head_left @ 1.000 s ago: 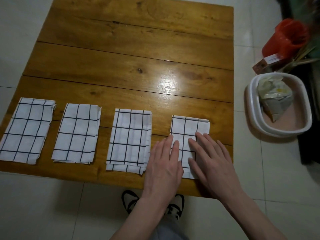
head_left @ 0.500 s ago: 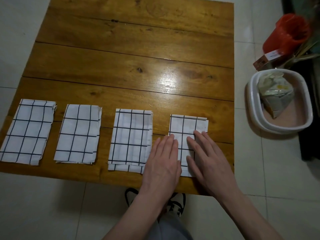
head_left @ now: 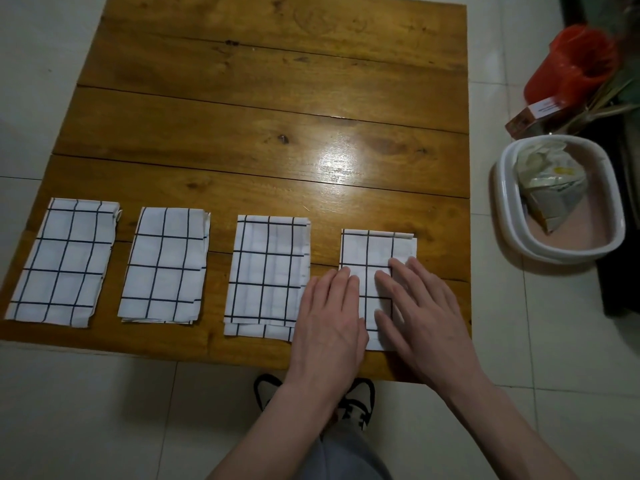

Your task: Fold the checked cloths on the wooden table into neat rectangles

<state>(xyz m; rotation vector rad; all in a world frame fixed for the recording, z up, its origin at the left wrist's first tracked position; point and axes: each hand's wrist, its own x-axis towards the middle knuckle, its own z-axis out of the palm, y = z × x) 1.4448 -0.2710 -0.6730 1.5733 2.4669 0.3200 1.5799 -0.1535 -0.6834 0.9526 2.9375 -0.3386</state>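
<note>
Four folded checked cloths are lying in a row along the near edge of the wooden table (head_left: 277, 109). The left hand (head_left: 329, 320) and right hand (head_left: 424, 317) are pressing flat, fingers straight, on the rightmost cloth (head_left: 379, 247), gripping nothing. The label on the box (head_left: 533, 114) at far right is unreadable.

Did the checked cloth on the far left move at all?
No. The far-left cloth lies in the same spot near the table corner, its gap to the next cloth unchanged.
</note>
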